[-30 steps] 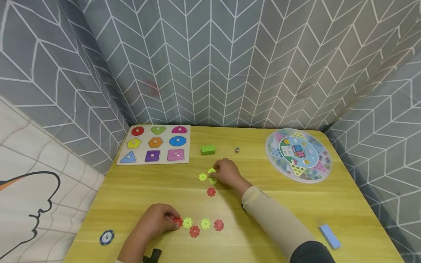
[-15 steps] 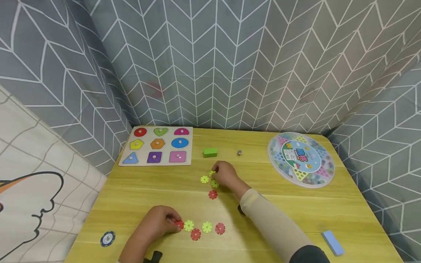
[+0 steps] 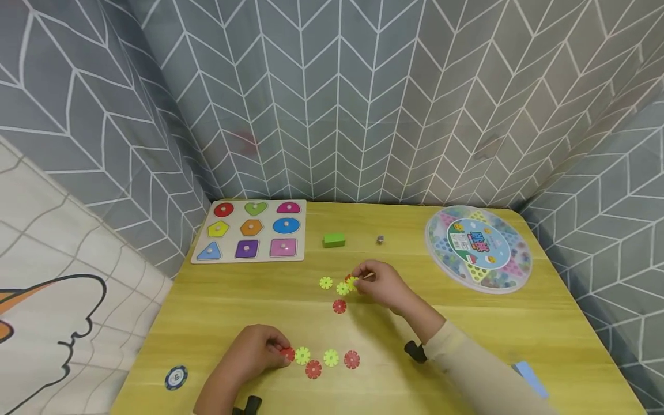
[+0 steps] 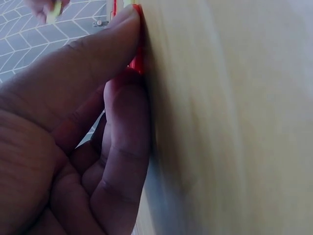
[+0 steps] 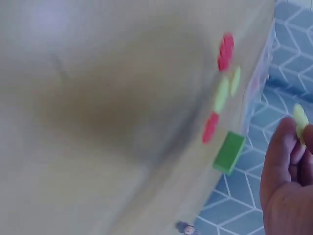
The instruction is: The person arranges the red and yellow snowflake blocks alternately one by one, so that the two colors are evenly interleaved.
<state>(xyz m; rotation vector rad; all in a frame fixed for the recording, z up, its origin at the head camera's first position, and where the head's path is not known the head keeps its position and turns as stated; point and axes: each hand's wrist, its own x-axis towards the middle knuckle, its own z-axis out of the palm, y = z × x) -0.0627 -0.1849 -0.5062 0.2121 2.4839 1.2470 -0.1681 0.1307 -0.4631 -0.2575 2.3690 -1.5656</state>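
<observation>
Yellow disc sits pinched in the right hand; the left hand pinches a red disc at the left end of a row. From the head, the yellow disc overlaps another red piece; the right wrist view shows that red piece uncovered on the table near the green block, and the yellow disc held clear of the table. Only the left wrist view shows the red disc edge-on.

Half a second ago the right hand covered the upper cluster; it has since moved rightward, while the left hand has stayed put.

The round box bears large Chinese characters, apparently 跳棋; the chip's marking is too small to read.
</observation>
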